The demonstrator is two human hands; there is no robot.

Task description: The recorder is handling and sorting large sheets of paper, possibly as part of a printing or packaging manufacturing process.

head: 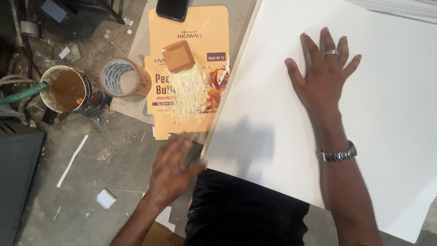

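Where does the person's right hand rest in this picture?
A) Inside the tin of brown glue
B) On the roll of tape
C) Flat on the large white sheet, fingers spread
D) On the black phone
C: the right hand lies palm down with fingers spread on the large white sheet, far from the glue tin, the tape roll and the phone.

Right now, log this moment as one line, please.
right hand: flat on white sheet | left hand: blurred, at sheet's left edge | nearby: orange flattened carton, tape roll, glue can
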